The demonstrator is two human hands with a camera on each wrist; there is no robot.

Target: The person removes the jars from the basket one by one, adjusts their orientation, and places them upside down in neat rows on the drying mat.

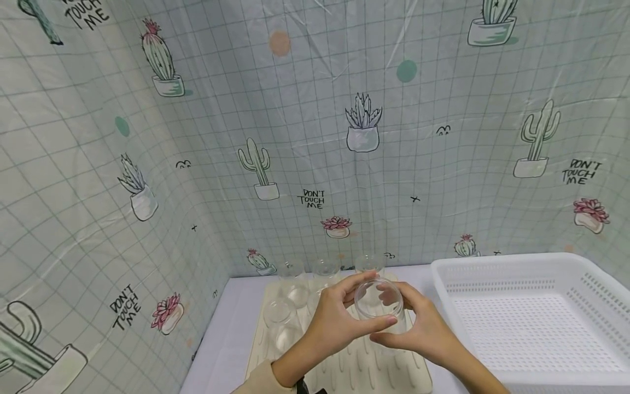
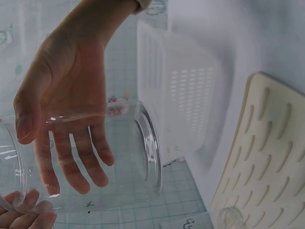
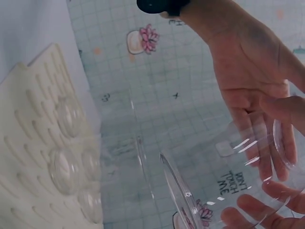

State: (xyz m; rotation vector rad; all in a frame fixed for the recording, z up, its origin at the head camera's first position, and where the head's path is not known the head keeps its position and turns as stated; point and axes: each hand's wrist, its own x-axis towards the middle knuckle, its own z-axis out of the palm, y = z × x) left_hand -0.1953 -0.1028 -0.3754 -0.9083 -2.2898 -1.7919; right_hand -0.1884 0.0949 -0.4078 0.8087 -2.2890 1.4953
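A clear, see-through cup [image 1: 378,298] is held up in front of me by both hands, over a beige ridged mat [image 1: 364,375]. My left hand [image 1: 334,317] grips its left side, fingers at the far side of the upper ring and thumb at the near side. From the right, my right hand [image 1: 425,323] holds it with the thumb lower on the near side. In the left wrist view the right hand's palm and fingers [image 2: 78,164] show through the cup wall, and a thick ring [image 2: 148,148] marks the cup's lower end.
Several more clear cups [image 1: 279,314] stand on the left and back of the mat. To the right is a white perforated plastic basket [image 1: 497,262]. A cactus-printed sheet [image 1: 295,109] hangs behind and at the left. The table [image 1: 216,339] has a white surface.
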